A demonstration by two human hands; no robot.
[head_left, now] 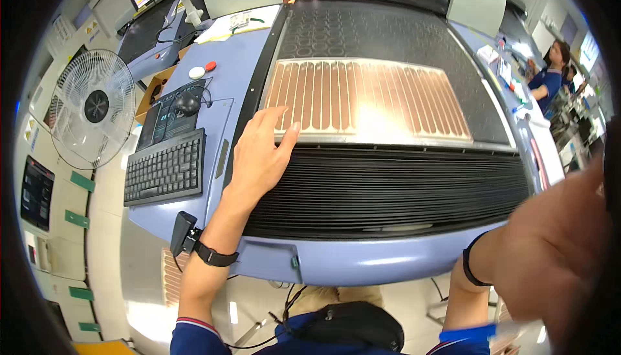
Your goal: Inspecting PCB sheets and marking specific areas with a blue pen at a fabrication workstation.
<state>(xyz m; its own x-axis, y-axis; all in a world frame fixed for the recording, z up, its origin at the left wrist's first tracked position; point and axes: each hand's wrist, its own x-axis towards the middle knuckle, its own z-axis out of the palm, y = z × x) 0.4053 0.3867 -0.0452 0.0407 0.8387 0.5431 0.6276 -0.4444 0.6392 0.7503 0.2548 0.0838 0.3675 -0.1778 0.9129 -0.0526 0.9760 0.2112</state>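
Note:
A flat sheet with rows of long copper-coloured strips point(317, 99) lies on the dark machine bed point(381, 28). My left hand point(259, 151) is at the sheet's near left corner, thumb and fingers apart, with nothing held. Its fingertips overlap the sheet's edge; whether they press on it I cannot tell. Raised close to the camera at the far right, my right hand point(556, 245) is smeared by motion. Its fingers cannot be made out, nor whether it holds anything.
Black pleated bellows point(394, 190) span the machine's front, behind a blue-grey rim point(381, 261). On the left ledge are a keyboard point(167, 167), a mouse point(187, 101) and a red button point(210, 66). A fan point(96, 106) stands farther left. Another person point(550, 83) is at the far right.

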